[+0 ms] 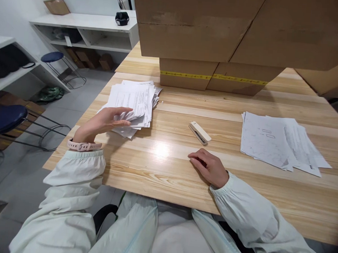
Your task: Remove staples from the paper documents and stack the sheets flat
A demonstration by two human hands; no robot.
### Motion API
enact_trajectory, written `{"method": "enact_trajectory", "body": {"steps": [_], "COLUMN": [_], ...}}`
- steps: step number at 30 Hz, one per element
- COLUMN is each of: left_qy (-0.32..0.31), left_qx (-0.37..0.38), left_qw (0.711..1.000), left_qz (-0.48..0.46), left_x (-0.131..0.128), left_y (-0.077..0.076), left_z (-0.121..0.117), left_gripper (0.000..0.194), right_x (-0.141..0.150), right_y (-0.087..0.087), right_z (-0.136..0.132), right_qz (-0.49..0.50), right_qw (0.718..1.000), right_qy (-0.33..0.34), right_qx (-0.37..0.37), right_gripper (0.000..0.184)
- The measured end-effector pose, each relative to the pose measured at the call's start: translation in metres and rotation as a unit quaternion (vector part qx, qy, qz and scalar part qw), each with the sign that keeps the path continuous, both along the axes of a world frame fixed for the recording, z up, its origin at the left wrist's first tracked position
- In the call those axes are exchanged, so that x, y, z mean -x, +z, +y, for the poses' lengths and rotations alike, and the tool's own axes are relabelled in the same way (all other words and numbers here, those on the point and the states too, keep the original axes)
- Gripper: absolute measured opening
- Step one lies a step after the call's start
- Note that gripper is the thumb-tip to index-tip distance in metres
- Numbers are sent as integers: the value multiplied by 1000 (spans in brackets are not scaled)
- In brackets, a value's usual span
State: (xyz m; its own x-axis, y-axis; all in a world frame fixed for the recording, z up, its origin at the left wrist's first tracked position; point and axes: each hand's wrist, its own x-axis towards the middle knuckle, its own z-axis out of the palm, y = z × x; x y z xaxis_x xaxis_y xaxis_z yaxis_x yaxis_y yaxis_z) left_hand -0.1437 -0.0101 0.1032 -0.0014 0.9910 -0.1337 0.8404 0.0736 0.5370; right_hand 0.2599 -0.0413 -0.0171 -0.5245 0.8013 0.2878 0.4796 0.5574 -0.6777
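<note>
Blue-seated stools and white shelving stand left of the wooden bench. At its left side, the left hand reaches over a paper stack, thumb and forefinger parted beside a curled page edge; whether they grip it, I cannot tell. Cardboard boxes rise behind. Right of the stack, well apart, lies a cream stapler, its long axis slanting from far left to near right. Its near end points toward the right hand, the nearer one, loosely curled with nothing visible in it. Farther right lie marked sheets.
</note>
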Motion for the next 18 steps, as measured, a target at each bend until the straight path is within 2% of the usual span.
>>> {"method": "enact_trajectory", "body": {"steps": [2,10,18], "left_qy": [6,24,46], "left_qx": [18,15,5], "left_qw": [1000,999,996], "left_qz": [-7,-46,-79], "left_x": [1,5,3], "left_y": [1,-3,-6], "left_z": [-2,-2,-5], "left_gripper": [69,72,59], "right_x": [0,-1,0], "right_y": [-1,-4,0], "right_z": [0,0,1], "right_qz": [-1,5,2], "right_qw": [1000,1000,1000], "right_qy": [1,2,-1], "right_qx": [0,3,4], "right_gripper": [16,15,19]}}
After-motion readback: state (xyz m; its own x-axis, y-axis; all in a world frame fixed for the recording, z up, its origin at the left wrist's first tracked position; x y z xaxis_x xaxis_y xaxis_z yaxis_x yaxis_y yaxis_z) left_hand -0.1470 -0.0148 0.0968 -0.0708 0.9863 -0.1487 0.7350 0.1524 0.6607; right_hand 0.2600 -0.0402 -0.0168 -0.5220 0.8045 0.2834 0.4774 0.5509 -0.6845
